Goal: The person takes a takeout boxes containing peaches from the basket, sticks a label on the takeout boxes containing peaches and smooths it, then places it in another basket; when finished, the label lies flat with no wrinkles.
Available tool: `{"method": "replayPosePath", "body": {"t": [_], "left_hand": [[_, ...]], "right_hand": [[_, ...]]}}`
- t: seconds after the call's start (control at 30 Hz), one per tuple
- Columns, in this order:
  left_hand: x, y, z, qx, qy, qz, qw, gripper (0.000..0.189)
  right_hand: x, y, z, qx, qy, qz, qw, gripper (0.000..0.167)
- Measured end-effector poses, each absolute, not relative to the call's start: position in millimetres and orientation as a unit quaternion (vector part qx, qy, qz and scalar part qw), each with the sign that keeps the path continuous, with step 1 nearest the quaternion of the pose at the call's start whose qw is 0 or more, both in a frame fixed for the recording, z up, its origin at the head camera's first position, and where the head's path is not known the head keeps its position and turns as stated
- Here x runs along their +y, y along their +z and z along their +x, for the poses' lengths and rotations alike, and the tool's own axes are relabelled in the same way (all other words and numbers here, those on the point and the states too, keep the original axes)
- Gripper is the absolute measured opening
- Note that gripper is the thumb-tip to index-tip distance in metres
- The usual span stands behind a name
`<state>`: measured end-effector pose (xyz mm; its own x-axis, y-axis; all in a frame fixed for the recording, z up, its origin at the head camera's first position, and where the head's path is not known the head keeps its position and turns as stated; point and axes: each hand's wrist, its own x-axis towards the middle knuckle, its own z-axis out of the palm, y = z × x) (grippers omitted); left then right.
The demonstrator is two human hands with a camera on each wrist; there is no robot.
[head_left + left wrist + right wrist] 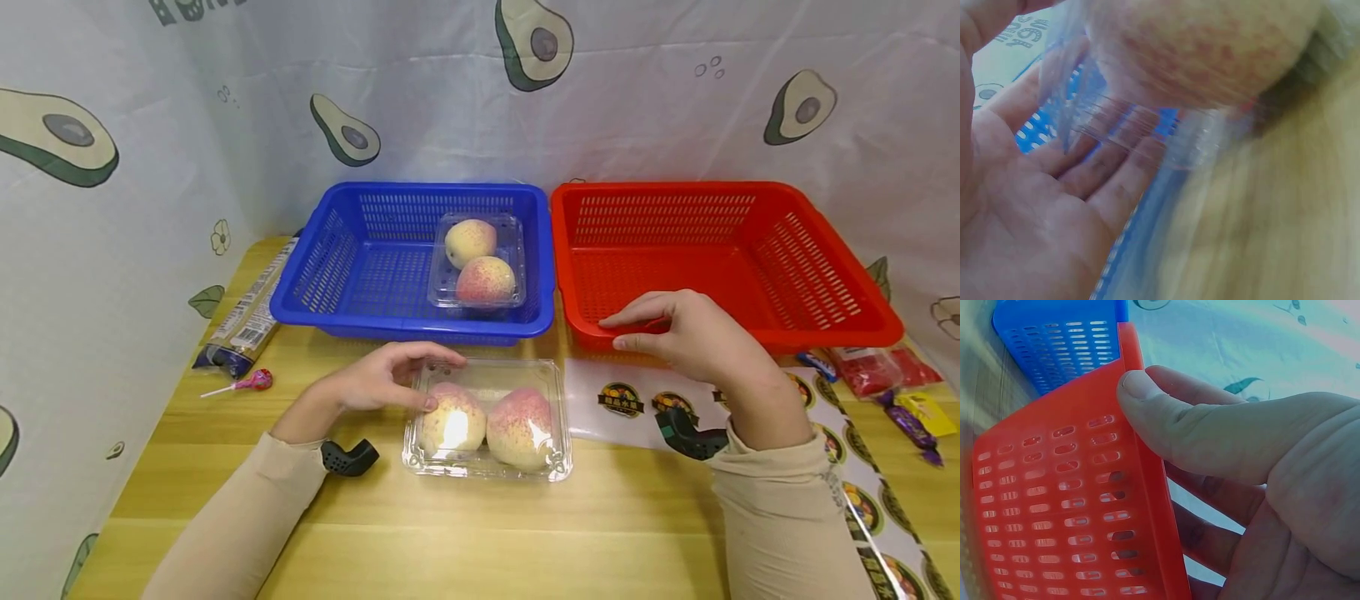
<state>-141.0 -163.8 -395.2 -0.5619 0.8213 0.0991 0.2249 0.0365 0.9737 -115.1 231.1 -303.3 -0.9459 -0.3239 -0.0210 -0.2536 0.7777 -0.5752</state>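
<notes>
A clear plastic clamshell box (487,372) with two peaches (521,428) inside stands on the table. My left hand (382,377) grips its left end, thumb at the near side and fingers round the back; the left wrist view is blurred there. Behind it is a blue basket (360,321), where another clear box (480,302) with two peaches lies on the right side. My right hand (686,337) pinches the front rim of the red basket (1054,494), thumb outside and fingers over the inner side. Inside that basket only its red floor shows.
A sheet of round fruit stickers (621,400) lies under and beside my right arm. Candy packets (870,371) lie at the right, a lollipop (258,380) and a long packet (251,325) at the left. An avocado-print curtain (450,108) hangs behind the baskets.
</notes>
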Motion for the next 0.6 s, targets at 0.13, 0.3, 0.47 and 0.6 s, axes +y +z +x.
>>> {"method": "replayPosePath", "body": {"t": [0.13, 0.3, 0.47, 0.6], "left_hand": [[-165, -395, -140, 0.691, 0.564, 0.382, 0.242, 0.059], [-165, -387, -137, 0.733, 0.524, 0.371, 0.225, 0.061], [-163, -380, -132, 0.765, 0.476, 0.37, 0.225, 0.074], [-161, -378, -127, 0.769, 0.451, 0.389, 0.233, 0.105]], "right_hand": [[230, -303, -116, 0.942, -0.292, -0.152, 0.059, 0.025], [230, -302, -116, 0.944, -0.286, -0.152, 0.056, 0.025], [230, -303, -115, 0.945, -0.282, -0.157, 0.053, 0.024], [230, -303, -114, 0.944, -0.28, -0.165, 0.047, 0.024]]}}
